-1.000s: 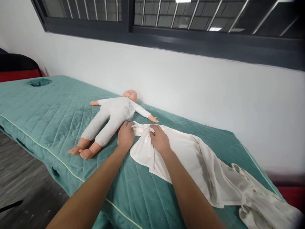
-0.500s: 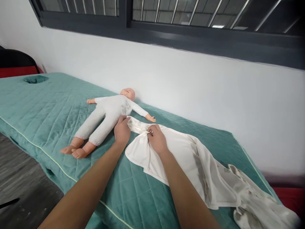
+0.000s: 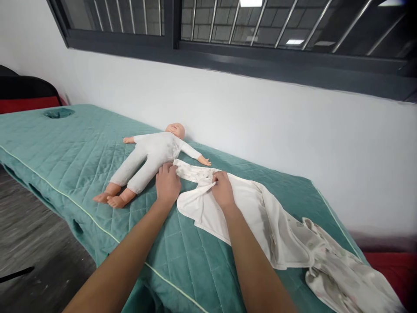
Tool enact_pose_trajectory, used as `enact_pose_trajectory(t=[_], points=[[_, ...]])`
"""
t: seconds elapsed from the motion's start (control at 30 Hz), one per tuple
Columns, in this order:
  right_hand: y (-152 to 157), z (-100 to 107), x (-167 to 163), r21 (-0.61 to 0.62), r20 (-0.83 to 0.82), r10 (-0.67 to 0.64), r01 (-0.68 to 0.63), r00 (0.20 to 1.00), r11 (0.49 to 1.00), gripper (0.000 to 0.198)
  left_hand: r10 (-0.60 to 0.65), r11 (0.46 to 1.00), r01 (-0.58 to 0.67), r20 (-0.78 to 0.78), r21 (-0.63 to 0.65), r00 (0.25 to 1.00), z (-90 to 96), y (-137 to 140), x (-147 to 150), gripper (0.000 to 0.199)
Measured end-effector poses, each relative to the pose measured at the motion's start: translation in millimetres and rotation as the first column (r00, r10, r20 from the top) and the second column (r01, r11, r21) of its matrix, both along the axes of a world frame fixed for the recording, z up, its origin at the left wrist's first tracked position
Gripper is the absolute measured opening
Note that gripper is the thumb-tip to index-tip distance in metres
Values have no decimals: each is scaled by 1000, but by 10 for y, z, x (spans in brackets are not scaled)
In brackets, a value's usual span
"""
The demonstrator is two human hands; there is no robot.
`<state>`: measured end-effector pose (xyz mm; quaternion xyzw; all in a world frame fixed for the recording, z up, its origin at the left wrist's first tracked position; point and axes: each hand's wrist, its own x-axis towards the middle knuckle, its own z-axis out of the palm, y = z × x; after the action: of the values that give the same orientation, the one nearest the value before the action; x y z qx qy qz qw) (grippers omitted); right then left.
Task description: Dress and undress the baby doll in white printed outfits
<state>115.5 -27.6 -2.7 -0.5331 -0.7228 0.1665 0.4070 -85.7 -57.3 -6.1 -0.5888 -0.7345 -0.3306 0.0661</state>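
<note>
A white baby garment with a faint print (image 3: 247, 204) lies spread on the green quilted bed cover. My left hand (image 3: 167, 182) is closed on the end of its narrow sleeve, beside the doll's hip. My right hand (image 3: 223, 190) pinches a gathered fold of the cloth where the sleeve meets the body of the garment. A baby doll (image 3: 156, 148) in a white suit lies on its back just left of the garment, arms spread, one arm reaching along the sleeve's far side.
The bed with its green cover (image 3: 87, 148) runs along a white wall (image 3: 276, 126) below a dark-framed barred window. A face hole (image 3: 59, 113) sits at its far left end. A black and red chair (image 3: 29, 93) stands behind it. More printed cloth (image 3: 352, 269) is bunched at the right.
My right hand has drawn slightly right with the pinched cloth, and the sleeve between my hands looks more bunched near it. My left hand stays at the sleeve end. The view has shifted slightly.
</note>
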Motion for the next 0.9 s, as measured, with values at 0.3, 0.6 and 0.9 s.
enact_pose_trajectory(t=[0.3,0.6,0.9], points=[[-140,-58,266,2,11,-171,171,985,985,26,-297,952,305,146,-30,944,-118,-753,240,27],[-124,-40,221,-60,47,-218,221,975,973,24,-144,988,150,124,-38,982,-170,-883,364,29],[-128,38,183,-127,209,-261,291,942,948,15,-556,820,491,203,294,806,-33,-1066,512,10]])
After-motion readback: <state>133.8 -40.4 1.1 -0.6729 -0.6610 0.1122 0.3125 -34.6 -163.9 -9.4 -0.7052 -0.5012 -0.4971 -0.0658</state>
